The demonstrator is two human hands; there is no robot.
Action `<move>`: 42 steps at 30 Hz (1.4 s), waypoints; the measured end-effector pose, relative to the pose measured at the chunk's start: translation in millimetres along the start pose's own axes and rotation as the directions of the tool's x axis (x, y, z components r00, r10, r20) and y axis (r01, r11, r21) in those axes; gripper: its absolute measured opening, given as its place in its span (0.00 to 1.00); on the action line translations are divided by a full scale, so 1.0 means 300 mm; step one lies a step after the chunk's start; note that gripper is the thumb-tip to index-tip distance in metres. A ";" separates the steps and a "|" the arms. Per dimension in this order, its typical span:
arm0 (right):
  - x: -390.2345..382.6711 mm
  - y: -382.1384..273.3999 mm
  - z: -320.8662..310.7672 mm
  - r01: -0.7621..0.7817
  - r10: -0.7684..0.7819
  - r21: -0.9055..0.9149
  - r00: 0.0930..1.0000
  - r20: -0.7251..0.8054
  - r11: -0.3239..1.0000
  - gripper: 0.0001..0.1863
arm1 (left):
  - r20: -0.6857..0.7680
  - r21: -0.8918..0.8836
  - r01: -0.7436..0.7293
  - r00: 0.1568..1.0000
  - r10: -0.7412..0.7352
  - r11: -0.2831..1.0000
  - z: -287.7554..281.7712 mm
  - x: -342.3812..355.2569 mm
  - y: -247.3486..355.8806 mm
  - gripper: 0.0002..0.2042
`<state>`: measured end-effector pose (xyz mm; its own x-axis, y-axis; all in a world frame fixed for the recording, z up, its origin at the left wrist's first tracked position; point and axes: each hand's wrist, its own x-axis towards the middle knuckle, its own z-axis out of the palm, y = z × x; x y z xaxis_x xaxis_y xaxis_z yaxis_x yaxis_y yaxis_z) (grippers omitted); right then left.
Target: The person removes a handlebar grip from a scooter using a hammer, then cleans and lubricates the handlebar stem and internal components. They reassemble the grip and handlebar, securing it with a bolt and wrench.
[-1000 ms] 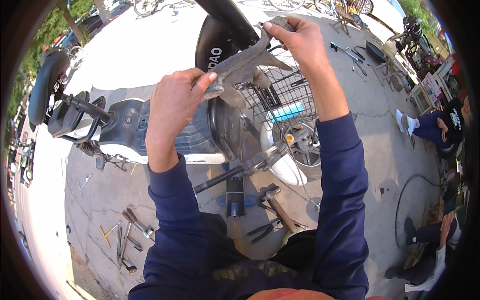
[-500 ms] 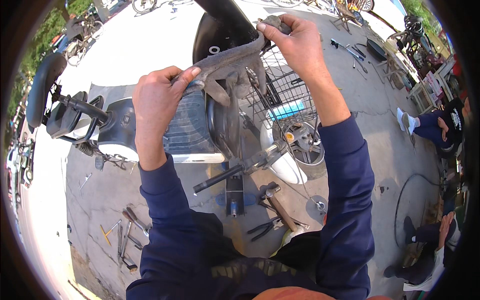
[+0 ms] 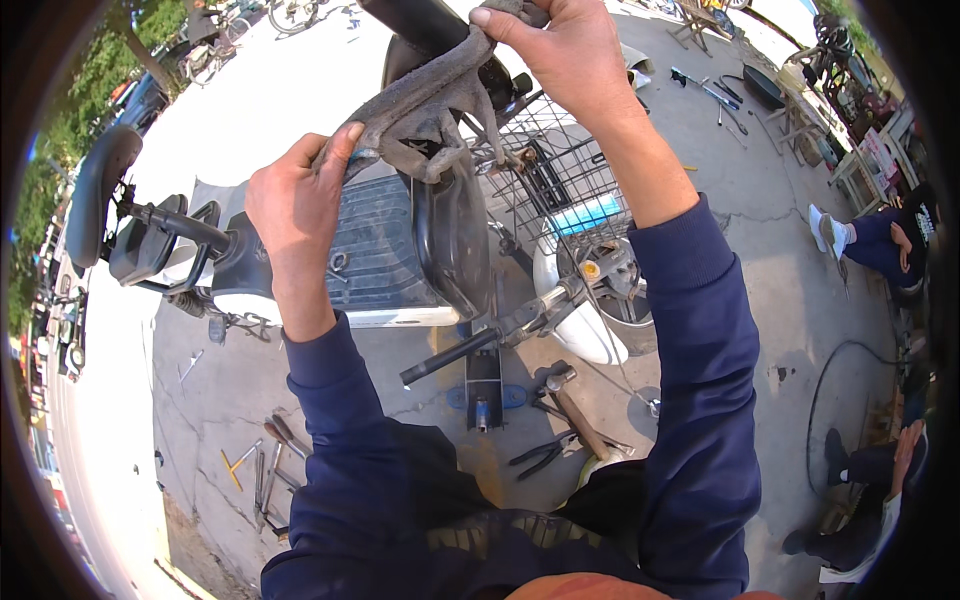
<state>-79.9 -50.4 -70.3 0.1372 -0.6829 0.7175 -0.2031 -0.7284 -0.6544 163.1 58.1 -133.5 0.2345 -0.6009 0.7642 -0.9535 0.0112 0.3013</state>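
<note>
A tattered, dirty grey rag (image 3: 425, 95) with finger-like strips dangling from it is stretched between my two hands. My left hand (image 3: 290, 200) pinches its lower left end, thumb on top. My right hand (image 3: 570, 60) grips the upper right end, close to a black tube-like part (image 3: 425, 25) whose far end leaves the picture. Under the rag stands a white and black electric scooter with a ribbed footboard (image 3: 375, 250). Its wire basket (image 3: 555, 150) and handlebar (image 3: 450, 355) lie to the right and nearer to me. Whether the rag touches the scooter, I cannot tell.
A hammer (image 3: 580, 415) and black-handled pliers (image 3: 540, 458) lie on the concrete before me. Several hand tools (image 3: 265, 470) lie at the left, more (image 3: 710, 90) at the far right. Two seated people (image 3: 880, 240) are along the right side, near a black hose (image 3: 815, 400).
Both hands have moved up and to the left with the rag. The rag now slants more steeply, and a dark opening shows among its hanging strips. The whole view has shifted slightly.
</note>
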 end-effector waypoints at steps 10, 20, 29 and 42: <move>0.135 0.270 -0.035 -0.227 0.192 -0.266 0.970 -0.152 0.937 0.16 | -0.205 -0.028 -0.404 0.897 0.391 0.914 0.090 0.063 0.151 0.20; 0.186 0.218 -0.039 0.121 -0.119 -0.070 0.992 0.038 0.990 0.18 | -0.135 -0.035 -0.442 0.891 0.434 0.896 -0.045 0.195 0.069 0.20; 0.157 0.185 -0.087 0.187 -0.187 -0.108 0.982 0.008 0.976 0.20 | -0.116 0.282 -0.559 0.787 0.606 0.780 -0.046 0.195 0.097 0.23; -0.070 0.219 -0.226 -0.006 0.005 -0.156 1.000 -0.005 0.988 0.16 | 0.192 -0.142 -0.618 0.749 0.634 0.773 -0.080 -0.031 0.261 0.19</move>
<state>-161.9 -80.1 -112.1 0.1317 -0.6862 0.7154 -0.3527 -0.7069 -0.6131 90.9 83.8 -103.4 -0.4653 -0.5964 0.6541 -0.8552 0.4935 -0.1584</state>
